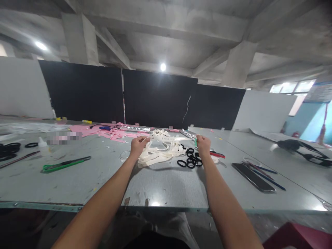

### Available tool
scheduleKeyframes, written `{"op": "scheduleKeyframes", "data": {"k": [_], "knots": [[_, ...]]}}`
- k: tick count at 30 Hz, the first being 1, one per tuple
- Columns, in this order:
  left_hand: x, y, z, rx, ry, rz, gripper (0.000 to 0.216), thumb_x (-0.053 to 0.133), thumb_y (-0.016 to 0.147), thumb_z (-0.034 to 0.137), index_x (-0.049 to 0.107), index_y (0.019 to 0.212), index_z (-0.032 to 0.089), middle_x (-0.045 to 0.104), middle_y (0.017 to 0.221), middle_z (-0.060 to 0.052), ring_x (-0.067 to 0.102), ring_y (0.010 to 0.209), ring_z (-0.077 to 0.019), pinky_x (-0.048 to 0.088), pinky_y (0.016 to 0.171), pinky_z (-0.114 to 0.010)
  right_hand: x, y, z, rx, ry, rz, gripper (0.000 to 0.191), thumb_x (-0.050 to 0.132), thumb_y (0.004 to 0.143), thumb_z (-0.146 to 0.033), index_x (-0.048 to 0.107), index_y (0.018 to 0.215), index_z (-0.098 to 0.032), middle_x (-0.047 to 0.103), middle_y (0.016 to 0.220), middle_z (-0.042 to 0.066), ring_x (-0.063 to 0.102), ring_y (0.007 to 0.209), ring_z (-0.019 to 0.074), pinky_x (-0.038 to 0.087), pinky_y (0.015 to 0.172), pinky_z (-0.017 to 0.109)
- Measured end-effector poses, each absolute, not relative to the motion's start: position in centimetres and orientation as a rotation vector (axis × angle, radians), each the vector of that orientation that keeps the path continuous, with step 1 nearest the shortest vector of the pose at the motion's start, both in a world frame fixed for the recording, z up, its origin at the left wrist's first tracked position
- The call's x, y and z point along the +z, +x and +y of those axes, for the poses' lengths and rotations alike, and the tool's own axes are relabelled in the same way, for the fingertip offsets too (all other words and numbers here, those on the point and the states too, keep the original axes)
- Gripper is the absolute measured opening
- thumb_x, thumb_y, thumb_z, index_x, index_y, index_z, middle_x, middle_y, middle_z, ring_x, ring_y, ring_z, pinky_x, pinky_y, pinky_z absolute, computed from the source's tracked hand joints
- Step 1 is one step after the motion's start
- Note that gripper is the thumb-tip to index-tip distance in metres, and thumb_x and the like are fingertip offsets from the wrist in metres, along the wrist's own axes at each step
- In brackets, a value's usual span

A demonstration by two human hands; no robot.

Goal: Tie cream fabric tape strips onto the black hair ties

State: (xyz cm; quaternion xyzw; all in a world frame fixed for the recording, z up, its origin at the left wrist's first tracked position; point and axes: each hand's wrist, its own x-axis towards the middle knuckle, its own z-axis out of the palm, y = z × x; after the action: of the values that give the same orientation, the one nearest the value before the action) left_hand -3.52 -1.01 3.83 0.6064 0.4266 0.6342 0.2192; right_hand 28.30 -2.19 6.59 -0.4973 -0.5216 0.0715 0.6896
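Note:
A cream ribbon with dark printing (171,138) is stretched level above the table. Its left part is pinched in my left hand (138,145). My right hand (203,144) is closed at its other end, with a small green thing (195,141) showing beside the fingers. Beneath the stretched length lies a loose heap of the same cream ribbon (153,159). Several black rings (191,162) lie in a cluster just left of my right wrist. Partly behind that wrist is a red-handled tool (217,154), its kind hidden.
Green-handled tweezers (66,164) lie at left, near a small white-capped bottle (44,147) and black rings (9,150). Pink scraps (114,133) and foil (138,129) are at the back. A phone (252,177) with several pens (267,174) lies at right. Dark panels (160,97) stand behind.

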Motion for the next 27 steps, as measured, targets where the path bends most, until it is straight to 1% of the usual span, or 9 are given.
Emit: {"op": "scheduleKeyframes", "data": {"k": [2, 4, 6, 9, 14, 18, 20, 23, 27], "knots": [[3.7, -3.4, -1.3, 1.730, 1.864, 1.204, 0.027, 0.062, 0.073, 0.042, 0.071, 0.080, 0.017, 0.070, 0.077, -0.004, 0.060, 0.067, -0.0166, 0.043, 0.063, -0.025, 6.3, 27.4, -2.4, -0.163, -1.267, -1.354, 0.032, 0.052, 0.080, -0.040, 0.054, 0.058, -0.017, 0.054, 0.065, 0.006, 0.051, 0.071, 0.0200, 0.042, 0.071, 0.033], [3.6, -2.9, -1.9, 1.629, 2.153, 1.185, 0.026, 0.059, 0.078, 0.042, 0.071, 0.082, 0.020, 0.071, 0.086, -0.005, 0.062, 0.080, -0.0189, 0.042, 0.074, -0.027, 6.2, 25.5, -2.8, -0.273, -1.239, -1.473, 0.024, 0.055, 0.081, -0.038, 0.067, 0.082, -0.018, 0.060, 0.097, 0.011, 0.050, 0.099, 0.0252, 0.035, 0.092, 0.039], [3.7, -2.3, -2.5, 1.484, 2.437, 1.136, 0.026, 0.055, 0.082, 0.042, 0.071, 0.085, 0.022, 0.070, 0.092, -0.005, 0.061, 0.087, -0.0195, 0.040, 0.082, -0.030, 6.0, 22.8, -3.5, -0.288, -1.097, -1.713, 0.033, 0.051, 0.085, -0.040, 0.064, 0.107, -0.019, 0.055, 0.119, 0.012, 0.044, 0.114, 0.0251, 0.029, 0.101, 0.041], [4.0, -1.4, -3.2, 1.331, 2.755, 1.037, 0.025, 0.050, 0.087, 0.038, 0.070, 0.089, 0.022, 0.069, 0.094, -0.006, 0.059, 0.091, -0.0198, 0.037, 0.085, -0.032, 5.5, 18.8, -4.5, -0.082, -0.927, -1.955, 0.035, 0.039, 0.092, -0.038, 0.059, 0.117, -0.022, 0.053, 0.128, 0.009, 0.043, 0.120, 0.0216, 0.030, 0.102, 0.038], [4.3, -0.6, -3.8, 1.321, 2.952, 0.954, 0.028, 0.043, 0.091, 0.035, 0.068, 0.092, 0.021, 0.068, 0.096, -0.007, 0.057, 0.091, -0.0201, 0.035, 0.084, -0.033, 4.3, 16.3, -4.8, 0.295, -0.856, -2.079, 0.036, 0.040, 0.091, -0.039, 0.058, 0.116, -0.020, 0.065, 0.107, 0.005, 0.058, 0.097, 0.0183, 0.041, 0.087, 0.029], [4.3, -0.7, -3.8, 1.404, 2.912, 1.008, 0.027, 0.044, 0.091, 0.035, 0.067, 0.090, 0.020, 0.068, 0.093, -0.006, 0.057, 0.089, -0.0193, 0.034, 0.083, -0.033, 3.9, 17.5, -4.3, 0.313, -0.892, -2.047, 0.028, 0.051, 0.085, -0.037, 0.063, 0.101, -0.018, 0.066, 0.093, 0.004, 0.058, 0.085, 0.0169, 0.041, 0.080, 0.026], [4.2, -0.9, -3.7, 1.467, 2.839, 1.046, 0.025, 0.046, 0.090, 0.035, 0.066, 0.089, 0.020, 0.068, 0.091, -0.005, 0.057, 0.089, -0.0192, 0.035, 0.082, -0.032, 4.0, 18.1, -4.1, 0.262, -0.896, -1.989, 0.022, 0.053, 0.083, -0.035, 0.062, 0.091, -0.017, 0.064, 0.083, 0.002, 0.056, 0.078, 0.0158, 0.040, 0.075, 0.024], [4.1, -1.0, -3.5, 1.517, 2.727, 1.045, 0.021, 0.053, 0.086, 0.035, 0.066, 0.091, 0.020, 0.068, 0.092, -0.005, 0.058, 0.089, -0.0199, 0.037, 0.082, -0.032, 4.0, 18.4, -3.9, 0.203, -0.939, -1.902, 0.021, 0.055, 0.081, -0.038, 0.059, 0.082, -0.017, 0.053, 0.065, -0.003, 0.047, 0.062, 0.0130, 0.036, 0.061, 0.022], [4.0, -0.8, -3.5, 1.551, 2.482, 0.872, 0.023, 0.052, 0.085, 0.032, 0.067, 0.097, 0.018, 0.067, 0.097, -0.006, 0.059, 0.091, -0.0198, 0.040, 0.084, -0.031, 3.7, 18.4, -3.8, 0.147, -0.995, -1.862, 0.022, 0.056, 0.080, -0.041, 0.058, 0.082, -0.019, 0.046, 0.060, -0.004, 0.040, 0.056, 0.0119, 0.031, 0.057, 0.022]]}}
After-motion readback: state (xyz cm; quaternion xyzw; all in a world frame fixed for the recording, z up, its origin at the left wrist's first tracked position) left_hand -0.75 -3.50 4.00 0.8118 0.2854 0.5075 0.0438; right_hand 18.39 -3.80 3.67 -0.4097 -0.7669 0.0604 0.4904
